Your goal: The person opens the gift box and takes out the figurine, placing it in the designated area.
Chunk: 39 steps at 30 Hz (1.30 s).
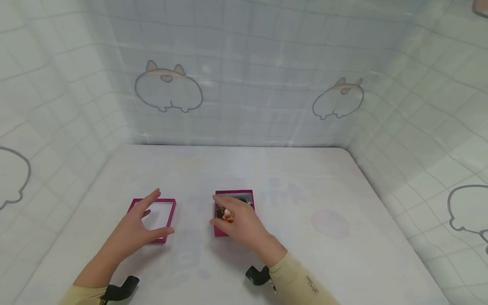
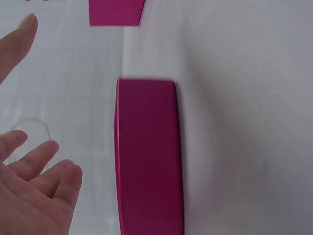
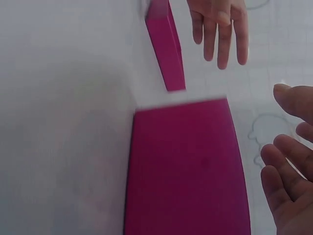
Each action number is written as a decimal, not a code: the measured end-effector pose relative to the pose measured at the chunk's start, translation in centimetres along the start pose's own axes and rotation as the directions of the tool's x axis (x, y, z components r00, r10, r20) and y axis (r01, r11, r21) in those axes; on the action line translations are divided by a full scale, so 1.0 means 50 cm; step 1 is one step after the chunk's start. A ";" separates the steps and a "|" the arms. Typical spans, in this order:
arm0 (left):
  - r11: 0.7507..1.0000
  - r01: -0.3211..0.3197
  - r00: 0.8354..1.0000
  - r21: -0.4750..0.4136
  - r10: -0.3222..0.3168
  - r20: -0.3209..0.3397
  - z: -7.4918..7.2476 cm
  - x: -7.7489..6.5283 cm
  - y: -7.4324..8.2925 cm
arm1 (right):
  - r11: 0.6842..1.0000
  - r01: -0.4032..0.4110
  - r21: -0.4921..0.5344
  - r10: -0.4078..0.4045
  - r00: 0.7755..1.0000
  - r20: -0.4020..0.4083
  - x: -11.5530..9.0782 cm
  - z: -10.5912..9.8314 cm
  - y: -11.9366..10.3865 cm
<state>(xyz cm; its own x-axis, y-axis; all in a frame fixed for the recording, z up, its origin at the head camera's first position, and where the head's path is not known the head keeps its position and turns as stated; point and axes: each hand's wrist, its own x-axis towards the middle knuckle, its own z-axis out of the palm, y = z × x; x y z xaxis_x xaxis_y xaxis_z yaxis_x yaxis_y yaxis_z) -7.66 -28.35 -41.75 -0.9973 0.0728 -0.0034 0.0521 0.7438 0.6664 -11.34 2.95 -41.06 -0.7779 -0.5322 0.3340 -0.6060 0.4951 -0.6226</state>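
Observation:
A magenta box [image 1: 233,192] sits near the middle of the white table, open at the top. Inside it lie a small red, white and gold ornament-like piece [image 1: 228,215] and some dark items too small to make out. Over this box hovers my right hand [image 1: 245,222], thumb and fingers spread apart with nothing between them. To the left lies a shallow magenta lid [image 1: 170,212], white inside. My left hand [image 1: 131,231] is above it, thumb and fingers wide apart and holding nothing. In both wrist views the magenta outer walls stand beside the hands.
The white table [image 1: 324,254] is enclosed by a back wall [image 1: 244,84] and side walls with a grid pattern and animal drawings. Black curved pieces [image 1: 123,289] are fixed at both wrists, by the pale yellow sleeves.

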 end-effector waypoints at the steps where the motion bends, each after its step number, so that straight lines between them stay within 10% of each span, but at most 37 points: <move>1: 1.000 -0.006 1.000 -0.011 0.006 0.007 0.006 0.007 0.006 | 1.000 -0.008 0.005 0.008 1.000 -0.003 -0.001 -0.005 0.005; 28: 0.962 -0.179 0.966 -0.205 0.211 0.147 0.143 0.121 0.075 | 0.983 -0.173 -0.057 0.175 0.984 0.022 -0.005 -0.049 0.094; 39: 0.961 -0.168 0.949 -0.219 0.218 0.226 0.168 0.134 0.075 | 0.983 -0.077 -0.168 0.091 0.993 0.076 0.004 -0.036 0.106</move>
<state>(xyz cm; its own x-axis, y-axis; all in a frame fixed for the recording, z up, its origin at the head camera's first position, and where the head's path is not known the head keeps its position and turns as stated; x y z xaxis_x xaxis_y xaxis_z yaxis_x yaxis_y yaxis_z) -13.70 -19.50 -45.57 -0.9241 0.3813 -0.0268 0.2066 0.5573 0.8042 -15.02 6.73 -43.02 -0.8150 -0.5355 0.2214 -0.5635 0.6433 -0.5183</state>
